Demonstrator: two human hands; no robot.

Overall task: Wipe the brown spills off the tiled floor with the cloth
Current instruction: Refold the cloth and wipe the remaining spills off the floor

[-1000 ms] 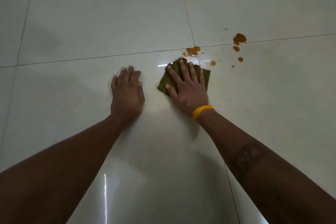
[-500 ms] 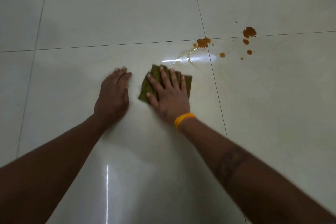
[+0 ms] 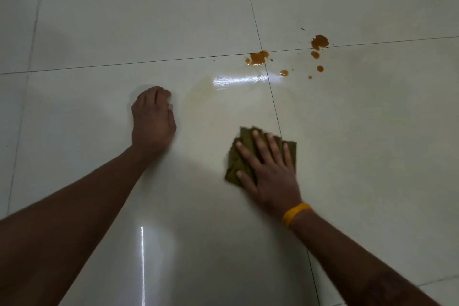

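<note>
**Cloth flat on the tile, spills sitting beyond it**

The olive-green cloth lies folded and pressed flat on the glossy pale tiled floor, its far edge a little ragged, just left of a grout line. Up ahead, a brown spill sits right on the crossing of the grout lines, wet and shiny at its near edge. To its right, a second darker splotch straddles the line, with small drops scattered below it. Between cloth and spills, a faint yellowish smear films the tile under a bright glare.
</note>
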